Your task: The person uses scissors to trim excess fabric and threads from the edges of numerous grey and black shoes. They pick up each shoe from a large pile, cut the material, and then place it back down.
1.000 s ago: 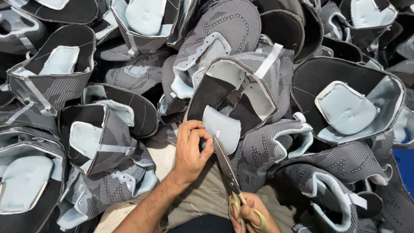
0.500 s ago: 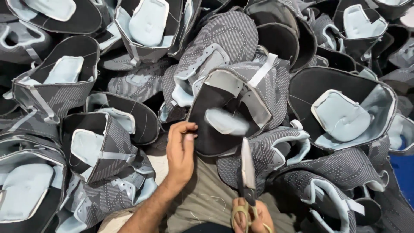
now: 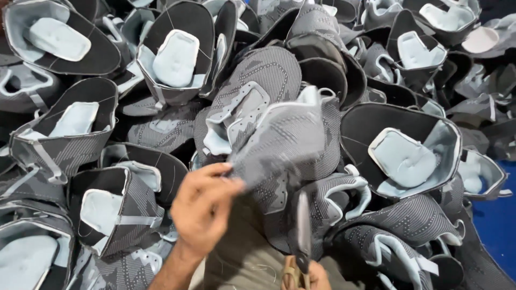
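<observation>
The left hand pinches a motion-blurred grey patterned knit shoe upper by its lower edge, lifted over a pile of grey and pale-blue shoe uppers. Just right, the right hand grips upright metal scissors, blades together.

L hand grips grey shoe upper; R hand holds scissors.

Two bare hands, one raised, one low.
The left hand is lifted on its forearm, fingers curled and pinching at the thumb; the right hand sits at the bottom edge, closed in a grip.
</observation>
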